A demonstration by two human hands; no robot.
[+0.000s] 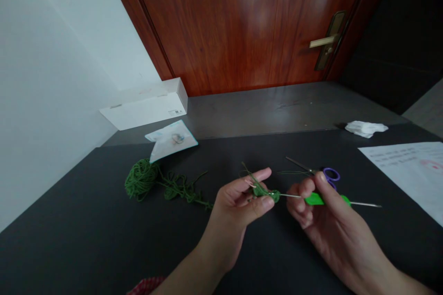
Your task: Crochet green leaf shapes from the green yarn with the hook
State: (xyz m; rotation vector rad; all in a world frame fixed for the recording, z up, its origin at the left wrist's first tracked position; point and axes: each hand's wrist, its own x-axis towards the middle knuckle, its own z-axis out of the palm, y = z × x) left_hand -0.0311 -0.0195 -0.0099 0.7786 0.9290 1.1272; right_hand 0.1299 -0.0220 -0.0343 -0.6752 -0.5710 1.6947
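Note:
My left hand (232,207) pinches a small piece of green crochet work (274,195) between thumb and fingers. Yarn runs up over its index finger, near a small pinkish item I cannot make out. In my right hand (334,223) is a crochet hook (314,199) with a bright green grip and a metal shaft at each end. The hook's left shaft reaches into the crochet work; its tip is hidden there. Tangled green yarn (182,190) trails from a loose ball of yarn (141,178) towards my left hand. Purple-handled scissors (331,174) lie just behind my right hand, partly covered.
On the dark table (104,239), a clear packet (175,140) lies in front of a long white box (148,107) by the wall. Crumpled white tissue (366,128) and a printed sheet (408,161) are at the right. A wooden door (238,23) stands behind the table.

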